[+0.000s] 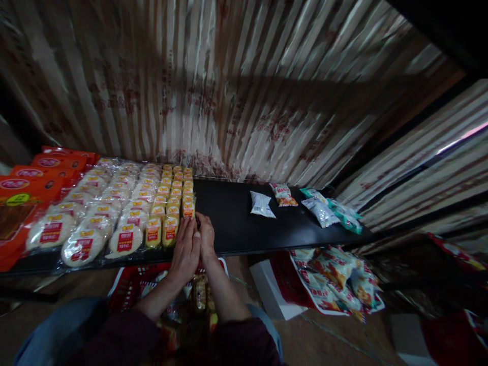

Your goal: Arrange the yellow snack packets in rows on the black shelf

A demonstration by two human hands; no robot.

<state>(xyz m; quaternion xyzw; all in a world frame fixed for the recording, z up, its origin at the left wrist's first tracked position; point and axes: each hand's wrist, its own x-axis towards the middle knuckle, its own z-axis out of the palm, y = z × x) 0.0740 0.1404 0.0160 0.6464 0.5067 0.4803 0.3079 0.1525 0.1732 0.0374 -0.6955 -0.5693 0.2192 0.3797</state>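
My left hand (185, 246) and my right hand (206, 235) meet at the near end of the rightmost row of yellow snack packets (188, 207). The left fingers lie close together against the row's front packet, partly covering it. On its right side, my right hand has curled fingers around the same spot. Two more rows of yellow snack packets (170, 230) stand just left of my hands. Beyond them lie rows of round white rice crackers (126, 239) in clear wrappers with red labels.
Orange snack bags (28, 193) fill the left end of the black shelf (229, 223). Several small bags (282, 194) lie to the right. Beneath are a red basket (121, 284) between my knees and a bin of snack bags (335, 279). Striped plastic sheeting (213, 91) hangs behind.
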